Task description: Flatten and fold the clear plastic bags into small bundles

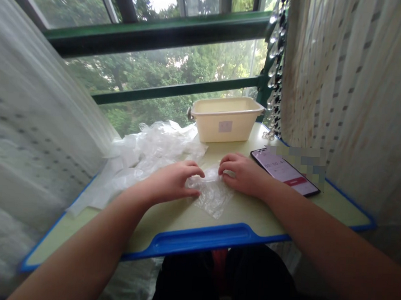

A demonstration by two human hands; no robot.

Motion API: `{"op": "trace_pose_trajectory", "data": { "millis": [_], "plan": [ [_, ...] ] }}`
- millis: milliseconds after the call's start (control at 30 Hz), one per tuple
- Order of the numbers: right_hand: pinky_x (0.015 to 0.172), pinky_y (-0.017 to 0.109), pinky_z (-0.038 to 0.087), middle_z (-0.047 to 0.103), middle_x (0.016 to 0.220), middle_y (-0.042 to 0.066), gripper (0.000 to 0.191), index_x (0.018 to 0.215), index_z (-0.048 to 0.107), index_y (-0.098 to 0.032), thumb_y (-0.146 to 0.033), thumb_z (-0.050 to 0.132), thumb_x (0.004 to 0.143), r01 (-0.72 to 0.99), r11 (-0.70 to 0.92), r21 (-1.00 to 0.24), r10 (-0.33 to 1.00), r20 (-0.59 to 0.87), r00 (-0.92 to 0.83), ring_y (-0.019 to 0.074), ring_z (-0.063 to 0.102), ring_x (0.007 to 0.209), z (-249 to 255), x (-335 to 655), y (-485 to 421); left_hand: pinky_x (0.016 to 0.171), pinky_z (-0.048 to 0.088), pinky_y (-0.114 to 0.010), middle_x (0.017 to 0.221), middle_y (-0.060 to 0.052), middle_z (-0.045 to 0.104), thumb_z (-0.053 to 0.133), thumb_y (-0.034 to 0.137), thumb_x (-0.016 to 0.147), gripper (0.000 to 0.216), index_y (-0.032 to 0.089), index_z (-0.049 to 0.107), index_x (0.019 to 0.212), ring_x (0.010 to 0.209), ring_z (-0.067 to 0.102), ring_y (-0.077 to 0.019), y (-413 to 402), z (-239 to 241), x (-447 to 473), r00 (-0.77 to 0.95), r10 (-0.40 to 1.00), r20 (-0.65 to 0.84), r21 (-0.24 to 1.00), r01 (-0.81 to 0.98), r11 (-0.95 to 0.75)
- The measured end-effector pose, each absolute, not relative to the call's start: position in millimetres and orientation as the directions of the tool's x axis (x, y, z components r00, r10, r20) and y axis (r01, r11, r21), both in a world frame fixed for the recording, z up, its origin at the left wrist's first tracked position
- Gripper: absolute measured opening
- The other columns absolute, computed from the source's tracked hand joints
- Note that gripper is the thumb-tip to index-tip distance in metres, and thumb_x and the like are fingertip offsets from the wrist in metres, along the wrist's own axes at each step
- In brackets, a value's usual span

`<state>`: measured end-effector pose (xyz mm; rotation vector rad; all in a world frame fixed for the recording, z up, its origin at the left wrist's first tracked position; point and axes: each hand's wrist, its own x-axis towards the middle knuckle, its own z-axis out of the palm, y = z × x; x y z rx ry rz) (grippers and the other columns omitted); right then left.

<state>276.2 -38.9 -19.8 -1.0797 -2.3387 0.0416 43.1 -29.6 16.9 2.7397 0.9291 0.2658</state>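
Where the curtain (45,81) hangs at far left: sheer white with rows of dark dots; beside the window.
Plastic pile (149,147): translucent, loose, crumpled sheets heaped at left on the counter (260,219); its right end reaches the tub's near-left foot; touching or just beside, cannot tell.
Left hand (174,180): in front of the pile; thumb and fingers spread, a gap between them over the left edge of the clear piece.
Clear plastic piece (214,200): flat but wrinkled on the counter, between the two hands; to the right of the left fingers, to the left of the right ones; a corner points toward the person; long axis unclear; neither hand plainly nearer.
Cream tub (215,133): upright beyond the clear piece, apart from both hands; paper label (225,126) on its front; only upper inner wall shows, contents hidden.
Right hand (241,175): fingers curled at the piece's upper right edge; pinching or merely resting, cannot tell.
Phone (284,171): face up, right of the right hand; timer digits and red button on screen.
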Motion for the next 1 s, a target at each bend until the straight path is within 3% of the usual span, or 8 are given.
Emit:
{"op": "trace_pose_trajectory", "data": {
  "millis": [167,500,767,1000],
  "plan": [
    [0.080,0.028,0.044,0.062,0.093,0.007,0.017,0.083,0.066,-0.018,-0.013,0.051,0.077,0.727,0.625,-0.284,0.761,0.428,-0.487,0.0170,0.059,0.084,-22.0,276.5,-35.4,0.075,0.045,-0.030,0.103,-0.006,0.057,0.061,0.031,0.074,0.027,0.022,0.061,0.100,0.084,0.056,-0.0186,-28.1,14.2,43.7,0.777,0.621,0.100,0.260,0.582,-0.771],
    [0.086,0.032,0.045,0.061,0.111,0.007,0.023,0.088,0.070,-0.021,-0.014,0.050,0.080,0.774,0.563,-0.289,0.803,0.410,-0.432,0.0193,0.059,0.096,-25.2,276.5,-30.8,0.072,0.045,-0.028,0.106,-0.004,0.056,0.054,0.020,0.080,0.021,0.026,0.067,0.095,0.081,0.057,-0.0159,-34.1,11.5,46.8,0.800,0.585,0.135,0.101,0.577,-0.811],
    [0.082,0.030,0.043,0.057,0.092,0.007,0.023,0.085,0.072,-0.021,-0.013,0.052,0.079,0.766,0.597,-0.240,0.733,0.551,-0.399,0.0160,0.054,0.084,-30.3,275.0,-21.5,0.069,0.045,-0.026,0.099,-0.006,0.058,0.055,0.015,0.077,0.025,0.024,0.067,0.097,0.078,0.057,-0.0153,-39.4,14.2,51.6,0.827,0.551,0.114,0.127,0.538,-0.833],
    [0.081,0.028,0.043,0.055,0.098,0.008,0.021,0.082,0.071,-0.019,-0.015,0.051,0.078,0.760,0.587,-0.279,0.748,0.546,-0.377,0.0146,0.056,0.081,-29.8,275.1,-22.9,0.073,0.044,-0.026,0.099,-0.003,0.060,0.045,0.000,0.074,0.039,0.025,0.066,0.096,0.084,0.057,-0.0154,-30.5,7.3,49.3,0.828,0.536,0.167,0.110,0.524,-0.844]
  ]
}}
